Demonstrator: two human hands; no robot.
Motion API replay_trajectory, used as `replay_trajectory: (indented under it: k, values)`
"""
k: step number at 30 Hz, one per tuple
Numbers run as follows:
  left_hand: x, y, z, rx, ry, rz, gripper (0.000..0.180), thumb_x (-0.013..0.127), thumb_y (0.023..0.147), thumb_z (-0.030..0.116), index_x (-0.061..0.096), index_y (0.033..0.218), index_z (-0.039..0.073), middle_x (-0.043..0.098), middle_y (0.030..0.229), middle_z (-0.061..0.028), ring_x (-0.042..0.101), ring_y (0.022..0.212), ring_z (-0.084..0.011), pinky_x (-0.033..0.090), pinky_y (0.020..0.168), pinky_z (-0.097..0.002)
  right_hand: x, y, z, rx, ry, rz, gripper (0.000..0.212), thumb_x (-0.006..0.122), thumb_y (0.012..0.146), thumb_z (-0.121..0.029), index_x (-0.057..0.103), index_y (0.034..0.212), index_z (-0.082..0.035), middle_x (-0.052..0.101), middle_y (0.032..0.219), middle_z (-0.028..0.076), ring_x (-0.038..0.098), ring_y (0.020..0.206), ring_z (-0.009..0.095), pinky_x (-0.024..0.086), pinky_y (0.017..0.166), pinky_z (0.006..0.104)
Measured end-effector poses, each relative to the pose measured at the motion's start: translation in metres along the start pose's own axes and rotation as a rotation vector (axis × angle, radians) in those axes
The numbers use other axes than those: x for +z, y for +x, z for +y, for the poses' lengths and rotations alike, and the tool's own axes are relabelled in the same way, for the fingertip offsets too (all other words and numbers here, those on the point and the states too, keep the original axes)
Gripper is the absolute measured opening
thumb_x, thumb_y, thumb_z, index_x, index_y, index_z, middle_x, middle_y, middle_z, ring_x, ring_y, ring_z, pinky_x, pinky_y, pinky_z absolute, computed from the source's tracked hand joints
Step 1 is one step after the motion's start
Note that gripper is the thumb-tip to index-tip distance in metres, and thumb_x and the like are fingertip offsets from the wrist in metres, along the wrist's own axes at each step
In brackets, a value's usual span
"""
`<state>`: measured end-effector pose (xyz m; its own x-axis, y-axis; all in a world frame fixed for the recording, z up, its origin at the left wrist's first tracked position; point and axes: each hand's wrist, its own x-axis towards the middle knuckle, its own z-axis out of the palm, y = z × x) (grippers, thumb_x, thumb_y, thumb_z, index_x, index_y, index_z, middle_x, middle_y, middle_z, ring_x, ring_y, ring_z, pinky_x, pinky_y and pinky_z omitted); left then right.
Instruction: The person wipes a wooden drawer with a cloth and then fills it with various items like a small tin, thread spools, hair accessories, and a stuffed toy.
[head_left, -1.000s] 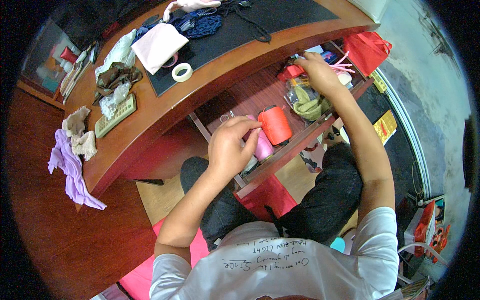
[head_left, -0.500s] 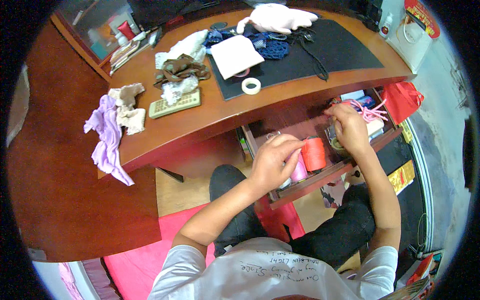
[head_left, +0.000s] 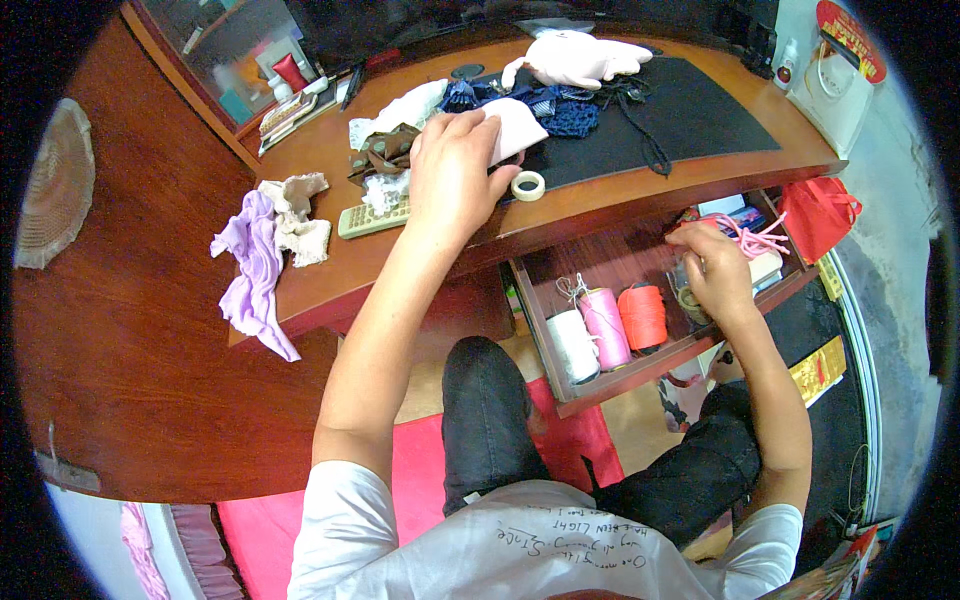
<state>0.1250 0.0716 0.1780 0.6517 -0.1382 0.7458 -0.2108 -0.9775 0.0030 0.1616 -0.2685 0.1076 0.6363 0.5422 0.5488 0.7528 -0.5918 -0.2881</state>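
Observation:
My left hand [head_left: 450, 180] reaches over the desk, fingers stretched out across the left part of a flat pale square pad [head_left: 518, 132], thumb apart from them. Whether it touches the pad I cannot tell. Just right of the thumb lies a cream tape roll [head_left: 528, 186]. My right hand [head_left: 715, 268] is over the right side of the open drawer [head_left: 610, 250], its fingers curled and their tips partly hidden. Below that hand, a clear container shows in part. A white thread spool [head_left: 573, 347], a pink one [head_left: 606, 328] and an orange one [head_left: 643, 316] lie side by side in the drawer.
Left on the desk are a calculator [head_left: 362, 220], brown cloth [head_left: 383, 158] and lilac cloth [head_left: 256, 262] hanging over the edge. A white plush toy [head_left: 580, 60] lies at the back. Pink cords [head_left: 755, 238] fill the drawer's right; a red bag [head_left: 820, 210] hangs beside it.
My left hand has moved from above the thread spools up to the pad on the desk, uncovering the white and pink spools. My right hand stays at the drawer's right side.

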Motion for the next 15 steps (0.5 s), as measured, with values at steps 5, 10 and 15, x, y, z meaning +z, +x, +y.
replay_trajectory:
  k: [5, 10, 15]
  values:
    - [0.013, 0.008, -0.029, -0.056, -0.147, 0.022, 0.019, 0.068, 0.082, 0.015, 0.074, 0.098, 0.007, 0.070, 0.092, -0.0156, 0.066, 0.087, -0.0363, 0.051, 0.079, -0.0461, 0.000, 0.001, 0.000, -0.001, 0.017, 0.005, 0.024, 0.054, 0.078, 0.004, 0.068, 0.098, -0.001, 0.067, 0.098, 0.016, 0.065, 0.094, 0.036, 0.053, 0.083, 0.0416]
    - [0.001, 0.029, -0.023, -0.154, -0.214, 0.350, 0.016, 0.064, 0.088, 0.013, 0.073, 0.093, 0.002, 0.068, 0.086, -0.0185, 0.064, 0.082, -0.0382, 0.051, 0.073, -0.0458, -0.001, -0.001, 0.001, 0.027, 0.059, -0.009, 0.025, 0.054, 0.078, 0.005, 0.068, 0.098, -0.001, 0.067, 0.096, 0.016, 0.065, 0.093, 0.035, 0.053, 0.082, 0.0412]
    - [0.039, 0.041, 0.032, -0.082, -0.308, 0.062, 0.023, 0.067, 0.086, 0.017, 0.069, 0.103, 0.000, 0.064, 0.103, -0.0207, 0.063, 0.096, -0.0364, 0.051, 0.086, -0.0468, 0.005, 0.004, -0.003, 0.022, 0.085, 0.000, 0.025, 0.054, 0.077, 0.006, 0.068, 0.097, 0.000, 0.067, 0.097, 0.016, 0.066, 0.093, 0.035, 0.053, 0.083, 0.0413]
